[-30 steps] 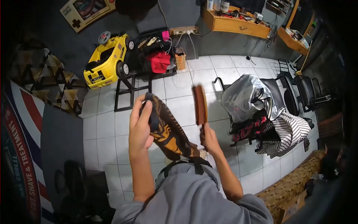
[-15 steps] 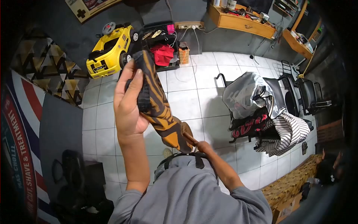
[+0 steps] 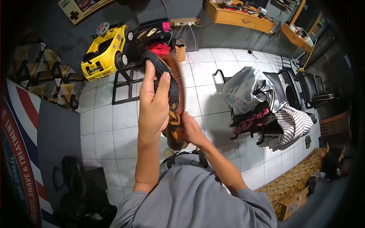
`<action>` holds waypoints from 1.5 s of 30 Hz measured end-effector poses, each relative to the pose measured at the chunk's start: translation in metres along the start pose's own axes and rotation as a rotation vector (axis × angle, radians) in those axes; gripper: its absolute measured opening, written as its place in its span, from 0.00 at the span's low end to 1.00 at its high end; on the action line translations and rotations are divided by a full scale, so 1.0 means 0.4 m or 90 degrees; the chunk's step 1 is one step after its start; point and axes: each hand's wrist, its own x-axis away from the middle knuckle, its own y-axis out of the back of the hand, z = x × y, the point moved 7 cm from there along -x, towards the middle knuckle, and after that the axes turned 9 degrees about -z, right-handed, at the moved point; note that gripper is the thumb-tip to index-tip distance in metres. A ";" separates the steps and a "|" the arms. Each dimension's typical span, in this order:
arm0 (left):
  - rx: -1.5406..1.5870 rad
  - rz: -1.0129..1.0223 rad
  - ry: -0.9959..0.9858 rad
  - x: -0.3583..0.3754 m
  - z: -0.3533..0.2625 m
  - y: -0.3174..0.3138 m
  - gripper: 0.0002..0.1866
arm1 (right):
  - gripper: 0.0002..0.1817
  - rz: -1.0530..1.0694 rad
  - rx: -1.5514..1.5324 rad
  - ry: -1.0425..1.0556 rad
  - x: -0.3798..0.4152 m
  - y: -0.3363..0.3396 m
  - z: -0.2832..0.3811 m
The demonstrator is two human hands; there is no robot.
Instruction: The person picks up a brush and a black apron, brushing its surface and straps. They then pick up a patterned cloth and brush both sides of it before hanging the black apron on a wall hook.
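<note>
A folded cloth [image 3: 173,123], black with an orange and brown pattern, hangs in front of the grey shirt. My left hand [image 3: 156,95] pinches its dark upper edge between thumb and fingers. Lower down on the right, my right hand [image 3: 192,131] is closed round the handle end of a reddish-brown brush [image 3: 178,81]. The brush stands upright along the right side of the cloth, its upper part blurred. The fingertips of my right hand are partly hidden.
A yellow toy car [image 3: 106,53] stands at the upper left, beside an open black case [image 3: 142,36]. On the right, a black chair [image 3: 279,85] bears a silver bag [image 3: 243,91] and a striped cloth [image 3: 292,127]. Another person [image 3: 334,161] is at the lower right.
My right hand has moved up with the brush, which now lies along the cloth. My left hand has shifted right, and the cloth is turned more edge-on. The view has shifted slightly.
</note>
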 end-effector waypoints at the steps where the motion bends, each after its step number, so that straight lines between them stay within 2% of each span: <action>1: 0.005 -0.002 -0.007 -0.007 -0.006 0.000 0.25 | 0.17 0.052 0.092 0.101 -0.008 -0.007 -0.069; 2: 0.009 -0.006 -0.013 -0.016 -0.016 0.002 0.24 | 0.17 0.089 0.168 0.206 -0.013 -0.013 -0.140; 3: 0.012 -0.013 -0.021 -0.022 -0.028 0.006 0.24 | 0.16 0.097 0.266 0.211 0.018 -0.010 -0.143; 4: 0.032 -0.022 -0.040 -0.022 -0.053 0.000 0.23 | 0.16 0.181 0.439 0.130 0.025 0.030 -0.330; 5: 0.047 -0.024 -0.038 -0.026 -0.064 0.005 0.23 | 0.21 0.336 0.635 0.070 0.050 0.085 -0.522; 6: 0.062 -0.026 -0.034 -0.031 -0.072 0.013 0.23 | 0.24 0.402 0.715 0.018 0.091 0.132 -0.595; 7: 0.087 -0.033 -0.017 -0.036 -0.076 0.020 0.25 | 0.21 0.521 0.807 0.011 0.132 0.183 -0.669; 9: 0.107 -0.052 0.008 -0.031 -0.078 0.039 0.26 | 0.17 0.382 0.869 -0.167 0.184 0.383 -0.900; 12: 0.109 -0.066 0.031 -0.036 -0.062 0.076 0.27 | 0.18 0.200 0.869 -0.193 0.158 0.409 -0.710; 14: 0.093 -0.069 0.041 -0.032 -0.051 0.090 0.28 | 0.24 0.104 0.829 -0.347 0.099 0.469 -0.692; 16: 0.078 -0.082 0.047 -0.025 -0.044 0.089 0.27 | 0.28 0.006 0.638 -0.300 0.033 0.427 -0.502; 18: 0.056 -0.076 0.047 -0.023 -0.027 0.091 0.26 | 0.28 -0.107 0.173 -0.286 0.013 0.324 -0.272; 20: 0.049 -0.062 0.041 -0.021 -0.016 0.080 0.25 | 0.25 -0.124 -0.151 -0.222 0.010 0.198 -0.066; 23: 0.043 -0.044 0.025 -0.019 -0.002 0.050 0.25 | 0.26 -0.016 -0.188 -0.144 0.027 0.112 0.010; 24: 0.049 -0.036 0.005 -0.019 -0.007 0.044 0.24 | 0.26 0.028 -0.045 -0.121 0.038 0.082 0.029; 26: 0.059 -0.021 -0.043 -0.026 -0.027 0.036 0.24 | 0.25 0.142 -0.118 -0.243 0.049 0.042 -0.063; 28: 0.069 -0.041 -0.046 -0.036 -0.033 0.061 0.21 | 0.28 0.178 0.155 -0.272 0.050 0.098 -0.243; 30: 0.107 -0.068 -0.066 -0.043 -0.063 0.074 0.21 | 0.25 0.185 0.590 -0.175 0.073 0.214 -0.483; 32: 0.118 -0.101 -0.106 -0.051 -0.093 0.102 0.23 | 0.25 0.221 0.832 -0.314 0.151 0.342 -0.691; 34: 0.133 -0.136 -0.106 -0.046 -0.104 0.121 0.24 | 0.25 0.137 0.882 -0.293 0.236 0.405 -0.682; 37: 0.114 -0.159 -0.107 -0.038 -0.104 0.151 0.25 | 0.30 0.088 0.903 -0.299 0.269 0.496 -0.746; 38: 0.105 -0.162 -0.090 -0.036 -0.098 0.152 0.24 | 0.31 -0.011 0.872 -0.270 0.246 0.517 -0.740; 40: 0.092 -0.171 -0.054 -0.029 -0.078 0.151 0.23 | 0.30 -0.101 0.577 -0.401 0.200 0.499 -0.630; 42: 0.101 -0.161 -0.065 -0.028 -0.042 0.152 0.25 | 0.27 -0.185 0.237 -0.264 0.131 0.368 -0.392; 45: 0.145 -0.213 -0.037 0.001 -0.012 0.112 0.29 | 0.21 -0.136 -0.041 -0.200 0.084 0.176 -0.104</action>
